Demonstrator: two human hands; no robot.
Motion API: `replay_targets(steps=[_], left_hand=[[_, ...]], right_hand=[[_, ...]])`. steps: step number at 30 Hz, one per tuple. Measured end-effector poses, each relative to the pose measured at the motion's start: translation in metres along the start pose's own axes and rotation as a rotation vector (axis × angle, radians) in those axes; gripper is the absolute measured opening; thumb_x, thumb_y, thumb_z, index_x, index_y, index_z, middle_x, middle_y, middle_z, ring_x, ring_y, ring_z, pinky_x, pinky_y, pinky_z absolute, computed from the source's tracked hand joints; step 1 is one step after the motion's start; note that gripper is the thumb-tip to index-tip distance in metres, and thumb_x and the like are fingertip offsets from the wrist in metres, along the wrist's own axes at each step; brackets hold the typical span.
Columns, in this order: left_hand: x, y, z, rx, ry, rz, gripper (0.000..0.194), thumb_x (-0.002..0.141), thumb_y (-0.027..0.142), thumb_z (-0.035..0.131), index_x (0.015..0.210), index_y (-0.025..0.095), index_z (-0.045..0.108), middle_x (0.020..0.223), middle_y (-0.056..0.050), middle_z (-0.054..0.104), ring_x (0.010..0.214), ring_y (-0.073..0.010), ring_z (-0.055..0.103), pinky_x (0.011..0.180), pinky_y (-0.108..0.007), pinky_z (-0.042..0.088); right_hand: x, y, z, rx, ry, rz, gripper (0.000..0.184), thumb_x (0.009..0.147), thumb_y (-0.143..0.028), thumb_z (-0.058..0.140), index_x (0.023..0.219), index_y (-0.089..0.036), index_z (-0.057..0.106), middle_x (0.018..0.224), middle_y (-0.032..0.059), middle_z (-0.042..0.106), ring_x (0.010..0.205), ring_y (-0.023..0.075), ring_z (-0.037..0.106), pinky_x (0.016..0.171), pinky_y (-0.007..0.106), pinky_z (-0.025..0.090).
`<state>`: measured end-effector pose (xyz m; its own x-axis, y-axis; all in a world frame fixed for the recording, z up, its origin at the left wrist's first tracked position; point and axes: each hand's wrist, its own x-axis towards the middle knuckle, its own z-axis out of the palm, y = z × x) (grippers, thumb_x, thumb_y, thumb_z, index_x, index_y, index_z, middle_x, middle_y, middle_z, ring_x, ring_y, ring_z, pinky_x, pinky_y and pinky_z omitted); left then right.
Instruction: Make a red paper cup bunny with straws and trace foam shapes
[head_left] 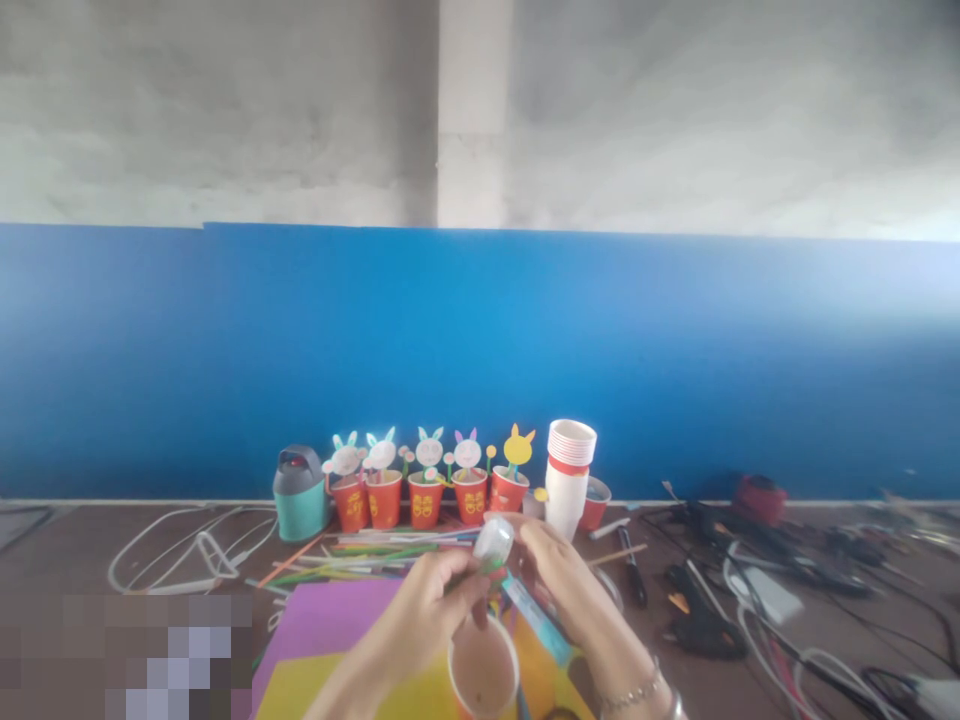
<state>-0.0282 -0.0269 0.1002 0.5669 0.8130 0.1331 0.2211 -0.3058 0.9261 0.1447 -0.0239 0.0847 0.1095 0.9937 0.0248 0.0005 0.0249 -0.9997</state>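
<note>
My left hand (442,590) pinches a small whitish, shiny, rounded thing (493,543) between thumb and fingers; its kind does not show clearly, and there is a bit of green at its lower edge. Close beside it on the right, my right hand (559,570) has its fingers curled in; whatever they grip is hidden. Just below the hands stands a paper cup (484,670), its pale inside facing me. A light blue strip-like packet (536,620) lies under my right hand. Purple sheets (307,615) and yellow sheets (300,685) are spread beneath my left forearm.
Several red cups (425,500) with paper animal faces line the back, beside a teal container (300,505) and a tall cup stack (571,475). Coloured sticks (360,560) lie before them. A black glue gun (701,615), a dark cutter-like tool (632,570) and tangled cables (810,600) occupy the right.
</note>
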Motion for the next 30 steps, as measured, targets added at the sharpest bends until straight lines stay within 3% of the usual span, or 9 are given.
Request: replay_targets(steps=[3,6,11,17,24,30], left_hand=[[0.0,-0.001,-0.001,0.041,-0.031,-0.036,0.04,0.084,0.041,0.051,0.052,0.017,0.053,0.051,0.003,0.046,0.048,-0.0097,0.038,0.051,-0.023,0.028],[0.0,-0.003,0.001,0.094,-0.069,-0.042,0.04,0.082,0.041,0.054,0.05,0.017,0.053,0.049,0.004,0.046,0.048,-0.0101,0.038,0.05,-0.023,0.027],[0.001,-0.004,0.008,0.217,-0.052,-0.069,0.042,0.082,0.038,0.054,0.045,0.018,0.051,0.044,0.005,0.043,0.046,-0.0106,0.039,0.049,-0.024,0.024],[0.002,-0.01,0.012,0.236,0.001,-0.078,0.045,0.083,0.042,0.051,0.045,0.019,0.048,0.043,0.005,0.042,0.044,-0.0101,0.037,0.048,-0.024,0.024],[0.01,-0.027,0.009,0.194,0.044,-0.095,0.047,0.082,0.046,0.048,0.044,0.019,0.047,0.041,0.005,0.041,0.042,-0.0097,0.033,0.046,-0.024,0.022],[0.017,-0.032,0.002,-0.001,0.143,-0.062,0.023,0.079,0.025,0.046,0.064,0.016,0.062,0.05,0.004,0.053,0.043,-0.0089,0.038,0.046,-0.021,0.026]], right_hand=[[-0.005,-0.008,0.002,0.01,0.029,0.0,0.04,0.083,-0.046,0.05,0.103,-0.019,0.07,0.08,0.0048,0.068,0.07,0.018,0.061,0.06,0.027,0.046],[-0.008,-0.012,0.007,-0.026,-0.033,-0.038,0.04,0.076,-0.046,0.064,0.104,-0.017,0.069,0.083,0.0049,0.068,0.079,0.0194,0.061,0.066,0.028,0.046],[-0.007,-0.005,0.018,-0.059,0.002,-0.088,0.046,0.072,-0.044,0.068,0.105,-0.012,0.065,0.06,-0.0025,0.054,0.056,0.0123,0.05,0.052,0.024,0.037],[-0.007,-0.004,0.029,-0.113,0.121,-0.151,0.04,0.068,-0.043,0.07,0.093,-0.012,0.067,0.054,-0.0058,0.043,0.052,0.0104,0.04,0.049,0.023,0.033],[-0.011,-0.006,0.029,-0.095,0.052,-0.231,0.035,0.072,-0.042,0.067,0.094,-0.015,0.065,0.059,-0.0043,0.048,0.057,0.0129,0.048,0.053,0.025,0.038],[-0.025,-0.014,0.03,-0.197,-0.04,-0.347,0.041,0.074,-0.03,0.066,0.113,-0.021,0.061,0.08,0.0005,0.063,0.073,0.0172,0.056,0.07,0.031,0.046]])
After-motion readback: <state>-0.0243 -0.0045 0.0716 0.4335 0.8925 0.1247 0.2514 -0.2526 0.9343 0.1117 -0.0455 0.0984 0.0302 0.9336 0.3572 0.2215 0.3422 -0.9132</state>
